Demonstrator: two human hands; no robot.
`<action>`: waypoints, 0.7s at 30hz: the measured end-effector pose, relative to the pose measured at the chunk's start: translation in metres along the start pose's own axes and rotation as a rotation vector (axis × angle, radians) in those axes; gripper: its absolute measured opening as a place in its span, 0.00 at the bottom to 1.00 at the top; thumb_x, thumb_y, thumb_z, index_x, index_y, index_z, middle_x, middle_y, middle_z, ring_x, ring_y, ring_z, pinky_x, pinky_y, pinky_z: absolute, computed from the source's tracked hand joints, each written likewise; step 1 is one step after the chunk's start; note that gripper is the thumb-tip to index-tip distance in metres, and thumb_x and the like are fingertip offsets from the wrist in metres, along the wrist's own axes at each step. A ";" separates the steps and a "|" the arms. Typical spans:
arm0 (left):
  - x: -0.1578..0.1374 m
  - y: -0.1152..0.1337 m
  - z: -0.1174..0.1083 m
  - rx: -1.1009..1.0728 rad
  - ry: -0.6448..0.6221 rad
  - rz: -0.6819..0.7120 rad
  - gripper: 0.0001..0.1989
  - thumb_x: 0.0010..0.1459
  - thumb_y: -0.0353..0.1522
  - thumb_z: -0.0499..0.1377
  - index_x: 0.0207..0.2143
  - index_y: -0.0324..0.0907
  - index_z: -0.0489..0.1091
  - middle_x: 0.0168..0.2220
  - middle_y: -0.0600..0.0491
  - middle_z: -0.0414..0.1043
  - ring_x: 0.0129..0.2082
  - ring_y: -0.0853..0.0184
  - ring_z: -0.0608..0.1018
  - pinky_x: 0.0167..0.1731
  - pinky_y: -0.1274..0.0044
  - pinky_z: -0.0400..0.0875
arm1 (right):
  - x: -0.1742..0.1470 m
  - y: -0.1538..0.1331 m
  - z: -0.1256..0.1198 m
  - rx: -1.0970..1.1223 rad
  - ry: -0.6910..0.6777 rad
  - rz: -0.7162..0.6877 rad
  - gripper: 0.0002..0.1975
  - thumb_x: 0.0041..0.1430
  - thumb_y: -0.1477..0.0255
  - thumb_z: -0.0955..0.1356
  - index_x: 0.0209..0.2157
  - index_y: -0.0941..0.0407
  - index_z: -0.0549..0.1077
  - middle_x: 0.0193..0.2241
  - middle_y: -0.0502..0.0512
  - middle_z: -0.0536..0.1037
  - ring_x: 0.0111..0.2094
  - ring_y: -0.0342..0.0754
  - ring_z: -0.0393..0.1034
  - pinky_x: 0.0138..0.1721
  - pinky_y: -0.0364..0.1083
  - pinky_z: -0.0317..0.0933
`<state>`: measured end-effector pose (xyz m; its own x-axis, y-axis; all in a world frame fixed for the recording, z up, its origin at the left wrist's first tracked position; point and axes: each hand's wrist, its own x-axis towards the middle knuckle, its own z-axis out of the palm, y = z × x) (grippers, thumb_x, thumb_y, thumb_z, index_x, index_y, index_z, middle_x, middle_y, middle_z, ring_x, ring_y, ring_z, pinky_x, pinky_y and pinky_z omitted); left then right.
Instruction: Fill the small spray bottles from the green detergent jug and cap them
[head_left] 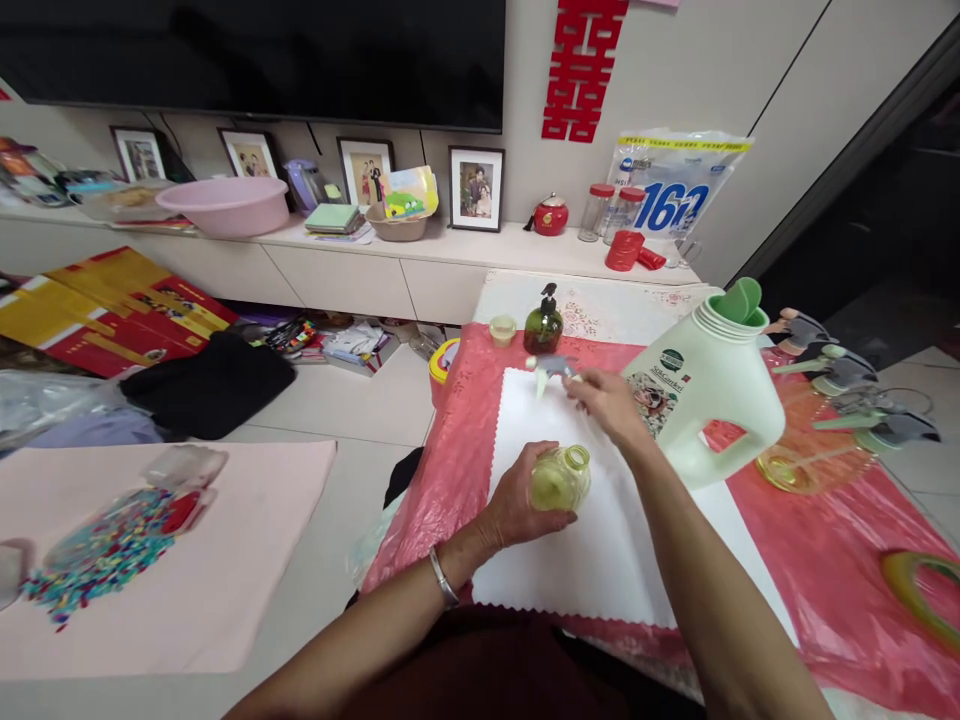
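My left hand (517,505) is wrapped round a small yellow-green clear bottle (559,482), its open neck tilted up to the right. Above the white cloth (570,570), my right hand (604,400) pinches a grey and pale green spray head (549,372), which is apart from the bottle and slightly blurred. Just right of my right hand stands a large pale green jug (697,380) with a green scoop or cup (741,302) in its mouth. A dark green spray bottle (544,328) and a small pale cup (502,329) stand beyond my hands.
Several spray bottles (799,460) with trigger heads stand at the right on the red plastic sheet (832,560), near a tape roll (922,590). Colourful small pieces (112,550) lie on a pink-covered table at left. A long cabinet (337,280) runs along the back wall.
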<state>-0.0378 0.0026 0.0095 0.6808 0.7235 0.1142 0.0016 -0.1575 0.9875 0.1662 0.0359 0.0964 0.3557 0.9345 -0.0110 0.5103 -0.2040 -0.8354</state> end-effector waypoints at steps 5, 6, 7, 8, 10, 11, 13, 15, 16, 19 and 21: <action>0.002 -0.001 0.001 0.048 0.006 -0.031 0.47 0.40 0.41 0.75 0.61 0.46 0.58 0.61 0.42 0.66 0.61 0.47 0.71 0.61 0.56 0.66 | -0.036 -0.037 -0.053 0.350 0.159 -0.156 0.30 0.49 0.46 0.69 0.37 0.60 0.68 0.33 0.56 0.72 0.26 0.40 0.60 0.27 0.39 0.57; 0.002 -0.001 0.001 0.049 0.007 -0.030 0.47 0.40 0.40 0.75 0.61 0.46 0.58 0.61 0.43 0.66 0.61 0.47 0.71 0.61 0.56 0.66 | -0.044 -0.044 -0.060 0.488 0.201 -0.197 0.28 0.49 0.49 0.73 0.37 0.60 0.68 0.32 0.55 0.72 0.24 0.40 0.60 0.25 0.39 0.57; 0.002 0.000 0.001 0.049 0.006 -0.027 0.47 0.40 0.39 0.75 0.61 0.47 0.58 0.61 0.43 0.65 0.61 0.47 0.71 0.62 0.56 0.65 | -0.053 -0.051 -0.065 0.583 0.231 -0.238 0.26 0.50 0.53 0.75 0.37 0.60 0.69 0.31 0.54 0.71 0.24 0.40 0.61 0.24 0.38 0.57; 0.002 0.001 0.001 0.047 0.004 -0.025 0.48 0.40 0.39 0.75 0.61 0.46 0.58 0.61 0.43 0.65 0.61 0.47 0.71 0.62 0.56 0.65 | -0.060 -0.057 -0.068 0.650 0.258 -0.282 0.23 0.51 0.56 0.76 0.37 0.60 0.70 0.31 0.54 0.71 0.25 0.41 0.63 0.23 0.38 0.58; 0.002 0.002 0.001 0.047 0.001 -0.018 0.48 0.40 0.39 0.75 0.61 0.46 0.58 0.61 0.43 0.65 0.61 0.47 0.71 0.62 0.57 0.66 | -0.073 -0.065 -0.071 0.720 0.325 -0.376 0.19 0.54 0.61 0.77 0.36 0.61 0.71 0.34 0.56 0.72 0.27 0.42 0.66 0.24 0.38 0.61; 0.002 0.003 0.001 0.047 0.003 -0.014 0.48 0.40 0.40 0.75 0.61 0.46 0.58 0.61 0.43 0.65 0.61 0.47 0.71 0.62 0.57 0.66 | -0.078 -0.068 -0.070 0.727 0.361 -0.415 0.18 0.56 0.63 0.77 0.35 0.61 0.70 0.35 0.57 0.73 0.28 0.43 0.67 0.24 0.39 0.63; 0.001 0.003 0.001 0.050 0.005 -0.013 0.47 0.41 0.40 0.75 0.61 0.46 0.58 0.61 0.43 0.65 0.61 0.47 0.71 0.61 0.57 0.66 | -0.084 -0.070 -0.066 0.721 0.424 -0.468 0.18 0.57 0.63 0.76 0.32 0.61 0.68 0.36 0.58 0.73 0.28 0.44 0.69 0.24 0.40 0.65; 0.001 0.002 0.002 0.051 0.006 -0.021 0.47 0.41 0.41 0.74 0.61 0.45 0.58 0.61 0.42 0.65 0.60 0.48 0.71 0.61 0.57 0.65 | -0.087 -0.070 -0.060 0.707 0.450 -0.491 0.19 0.57 0.63 0.77 0.31 0.61 0.67 0.35 0.57 0.73 0.28 0.44 0.69 0.25 0.41 0.67; 0.001 0.002 0.002 0.050 0.005 -0.025 0.47 0.41 0.41 0.75 0.61 0.46 0.57 0.61 0.42 0.65 0.60 0.48 0.71 0.61 0.57 0.66 | -0.087 -0.068 -0.057 0.702 0.450 -0.494 0.19 0.57 0.62 0.77 0.32 0.61 0.68 0.35 0.57 0.73 0.28 0.44 0.70 0.26 0.41 0.68; 0.001 0.001 0.002 0.045 0.002 -0.023 0.48 0.41 0.41 0.75 0.61 0.46 0.57 0.61 0.42 0.65 0.60 0.47 0.71 0.61 0.56 0.66 | -0.086 -0.062 -0.048 0.699 0.450 -0.473 0.19 0.56 0.62 0.77 0.34 0.61 0.70 0.34 0.56 0.73 0.30 0.44 0.71 0.28 0.41 0.70; 0.002 0.001 0.002 0.040 0.001 -0.015 0.48 0.41 0.41 0.75 0.61 0.46 0.58 0.61 0.42 0.65 0.61 0.47 0.71 0.61 0.56 0.66 | -0.085 -0.056 -0.043 0.708 0.462 -0.445 0.19 0.54 0.62 0.77 0.33 0.61 0.69 0.34 0.56 0.73 0.32 0.46 0.72 0.28 0.40 0.70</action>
<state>-0.0356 0.0025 0.0108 0.6796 0.7269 0.0991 0.0415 -0.1730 0.9840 0.1409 -0.0449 0.1682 0.5948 0.6452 0.4795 0.1353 0.5077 -0.8509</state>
